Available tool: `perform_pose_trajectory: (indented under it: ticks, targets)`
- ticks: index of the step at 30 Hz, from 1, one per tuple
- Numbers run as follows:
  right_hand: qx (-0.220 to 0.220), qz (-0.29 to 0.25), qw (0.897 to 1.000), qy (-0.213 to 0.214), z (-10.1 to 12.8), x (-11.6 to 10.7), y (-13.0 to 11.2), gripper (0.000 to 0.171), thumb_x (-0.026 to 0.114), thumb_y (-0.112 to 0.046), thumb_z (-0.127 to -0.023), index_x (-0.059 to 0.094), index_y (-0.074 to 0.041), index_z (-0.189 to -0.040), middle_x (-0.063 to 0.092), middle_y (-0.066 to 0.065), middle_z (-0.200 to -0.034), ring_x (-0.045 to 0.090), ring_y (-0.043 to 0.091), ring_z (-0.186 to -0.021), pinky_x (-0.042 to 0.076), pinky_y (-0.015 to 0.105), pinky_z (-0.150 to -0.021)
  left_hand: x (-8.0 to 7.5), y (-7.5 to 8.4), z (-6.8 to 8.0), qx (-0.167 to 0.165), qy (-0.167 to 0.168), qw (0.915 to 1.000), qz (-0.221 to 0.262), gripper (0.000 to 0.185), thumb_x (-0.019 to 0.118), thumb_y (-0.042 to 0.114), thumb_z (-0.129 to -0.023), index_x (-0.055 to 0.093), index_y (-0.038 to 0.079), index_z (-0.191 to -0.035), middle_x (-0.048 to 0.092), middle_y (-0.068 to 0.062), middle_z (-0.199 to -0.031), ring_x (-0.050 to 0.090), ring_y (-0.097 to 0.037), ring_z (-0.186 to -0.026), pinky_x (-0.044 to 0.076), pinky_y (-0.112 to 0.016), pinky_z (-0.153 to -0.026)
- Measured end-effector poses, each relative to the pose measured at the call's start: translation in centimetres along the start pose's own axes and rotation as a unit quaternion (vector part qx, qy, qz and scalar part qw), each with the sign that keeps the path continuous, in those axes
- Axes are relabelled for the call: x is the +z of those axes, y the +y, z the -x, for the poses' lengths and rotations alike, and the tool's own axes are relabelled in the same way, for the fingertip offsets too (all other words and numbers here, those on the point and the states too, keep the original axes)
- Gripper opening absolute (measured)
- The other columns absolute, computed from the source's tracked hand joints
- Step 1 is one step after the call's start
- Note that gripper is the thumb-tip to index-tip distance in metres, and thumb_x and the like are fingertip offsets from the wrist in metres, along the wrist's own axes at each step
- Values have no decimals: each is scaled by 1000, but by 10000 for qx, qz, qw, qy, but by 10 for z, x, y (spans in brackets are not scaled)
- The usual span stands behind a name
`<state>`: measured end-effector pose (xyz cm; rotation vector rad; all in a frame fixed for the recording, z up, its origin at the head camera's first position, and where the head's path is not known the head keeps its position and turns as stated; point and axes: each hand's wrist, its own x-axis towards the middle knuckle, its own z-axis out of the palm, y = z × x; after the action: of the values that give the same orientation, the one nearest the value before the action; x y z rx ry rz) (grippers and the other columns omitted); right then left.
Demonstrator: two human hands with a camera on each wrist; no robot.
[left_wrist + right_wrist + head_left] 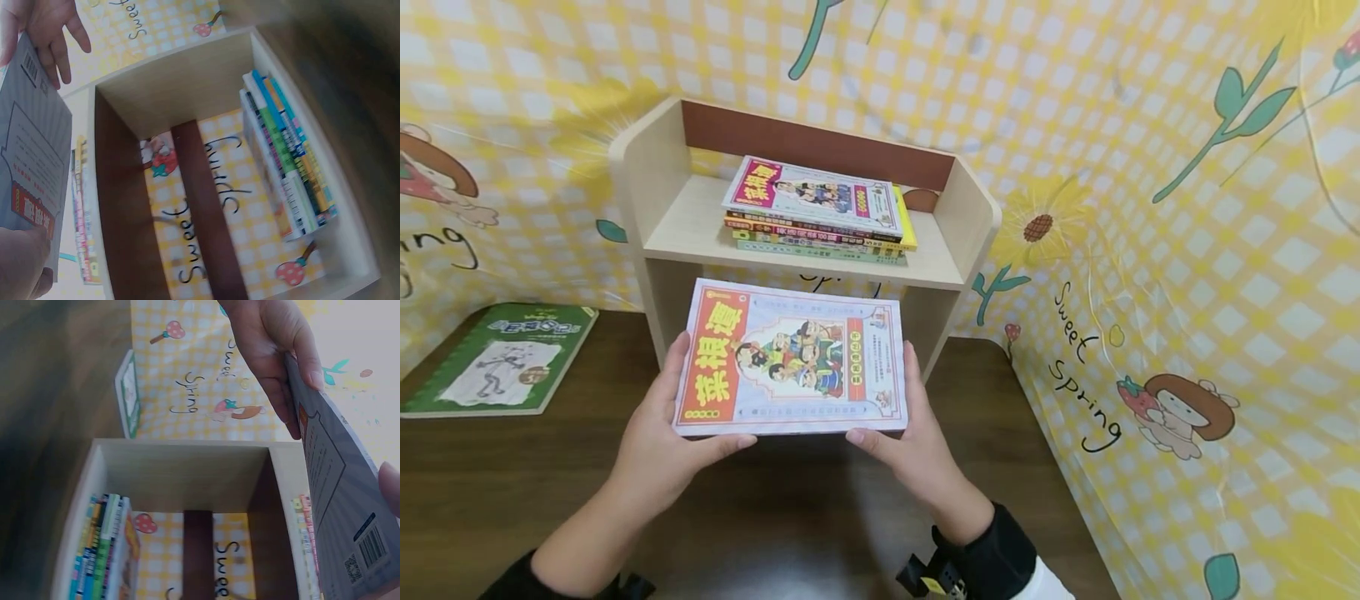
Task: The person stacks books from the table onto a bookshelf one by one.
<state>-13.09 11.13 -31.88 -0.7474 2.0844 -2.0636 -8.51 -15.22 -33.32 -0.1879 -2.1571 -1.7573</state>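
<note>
My left hand [655, 437] and right hand [921, 446] together hold a picture-covered paperback book [797, 362] by its two short ends, thumbs along the near edge. Its front cover faces up, with a red strip and yellow characters on the left. Both wrist views show the grey back cover [331, 481]; a barcode is visible there. The book is in front of a small wooden bookshelf [805, 268], just below its upper board in the head view. On that board lies a flat stack of books [820, 200], topped by a similar paperback.
Inside the shelf's lower compartment, several thin books [290, 156] lie stacked on its bottom board. A green book [512, 358] lies on the dark wooden table [790, 533] to the left. Yellow checked cloth [1150, 317] hangs behind and along the right side.
</note>
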Motion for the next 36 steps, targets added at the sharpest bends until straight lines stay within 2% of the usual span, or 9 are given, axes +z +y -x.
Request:
perform_pose_trajectory:
  ticks: [4, 11, 17, 20, 24, 26, 28, 31, 36]
  targets:
    - [14, 195, 9998, 58, -15, -3, -14, 110, 75, -5, -83, -8, -22, -155, 4, -2, -162, 35, 21, -138, 41, 21, -101, -5, 13, -15, 252, -43, 9993, -273, 117, 84, 2, -71, 7, 23, -157, 38, -16, -146, 53, 3, -101, 50, -10, -75]
    - [5, -68, 10000, 33, -52, -11, -37, 105, 67, 5, -86, -6, -21, -156, 10, -5, -161, 45, 21, -131, 43, 22, -100, -10, 39, -51, 498, -68, 9977, -448, 110, 84, 12, -74, 10, 29, -155, 41, -9, -145, 52, -10, -104, 49, -10, -78]
    - [-196, -140, 9996, -146, -81, -15, -48, 99, 63, 8, -87, -1, -22, -156, 24, -5, -157, 47, 21, -129, 42, 24, -101, -13, 49, -80, 391, -190, 9990, 103, 105, 82, 8, -75, 15, 29, -154, 45, -7, -142, 58, -10, -102, 52, -15, -80]
    - [-261, -111, 9994, -207, -93, -17, -52, 99, 62, 9, -88, -4, -20, -156, 23, -3, -157, 49, 23, -128, 44, 25, -100, -16, 51, -92, 249, -266, 9991, 223, 105, 81, 9, -77, 14, 29, -154, 45, -7, -142, 58, -10, -104, 51, -15, -82]
    - [-169, 269, 9994, -107, -107, -20, -55, 97, 63, 3, -90, -5, -17, -156, 19, -1, -159, 49, 20, -126, 43, 23, -97, -19, 54, -106, 103, -335, 9992, 191, 102, 81, 12, -78, 14, 26, -154, 46, -9, -141, 57, -10, -108, 49, -13, -85]
    - [-132, 724, 9973, 24, -113, -21, -55, 94, 65, -4, -90, -1, -17, -156, 12, 1, -161, 38, 19, -135, 36, 26, -105, -19, 56, -111, 16, -354, 9993, 124, 101, 82, 14, -78, 16, 24, -154, 47, -9, -140, 56, -10, -110, 48, -15, -88]
    - [-39, 1352, 9906, 207, -116, -23, -55, 91, 68, -13, -91, 4, -17, -157, 5, 4, -162, 19, 19, -145, 24, 34, -113, -18, 56, -116, -76, -343, 9994, 71, 99, 82, 15, -77, 19, 23, -152, 48, -8, -138, 55, -12, -111, 46, -20, -93]
    - [113, 2454, 9683, 461, -119, -25, -55, 91, 69, -28, -90, 8, -15, -156, -4, 6, -163, -11, 18, -147, 0, 44, -119, -17, 56, -122, -131, -315, 9993, -122, 97, 83, 17, -77, 21, 20, -152, 43, -7, -140, 51, -15, -115, 45, -24, -94]
    - [221, 3629, 9305, 437, -129, -29, -58, 89, 64, -42, -92, 11, -12, -156, 7, 7, -162, -15, 19, -147, -11, 50, -116, -19, 55, -138, 85, -356, 9982, -475, 91, 83, 16, -77, 26, 12, -149, 39, -11, -138, 48, -17, -114, 44, -21, -87]
